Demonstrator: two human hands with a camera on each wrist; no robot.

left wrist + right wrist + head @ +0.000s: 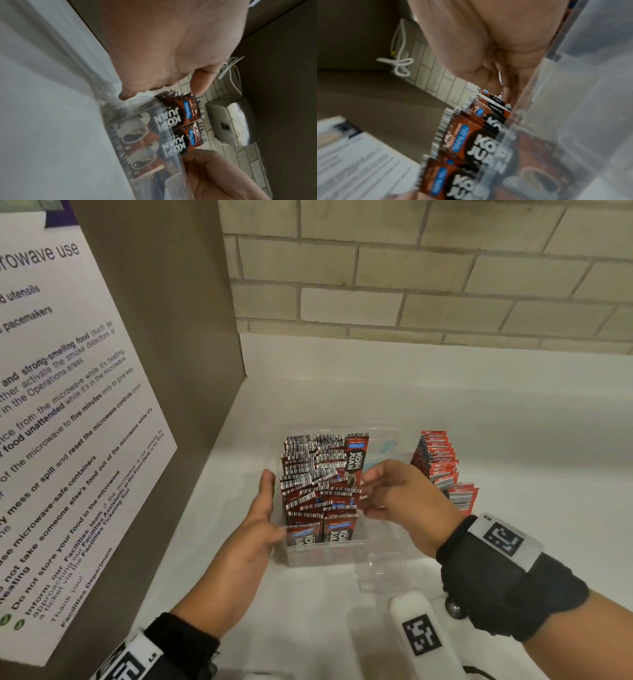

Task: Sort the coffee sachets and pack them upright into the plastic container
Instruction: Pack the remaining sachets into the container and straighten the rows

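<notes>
A clear plastic container (318,553) stands on the white counter. Its left part is packed with upright dark red Kopi Juan coffee sachets (315,481). My left hand (265,494) lies flat against the container's left wall, fingers straight. My right hand (368,494) reaches in from the right with curled fingers at the right edge of the pack. In the right wrist view my right hand (503,83) pinches a thin sachet edge beside the sachets (471,142) and the clear wall (573,108). In the left wrist view my left hand (159,81) is above two front sachets (173,119).
A leaning row of bright red sachets (436,463) stands right of the dark ones. A brown panel with a microwave notice (68,405) closes off the left side, and a brick wall is behind. A white marker-tagged device (421,638) lies near the front edge.
</notes>
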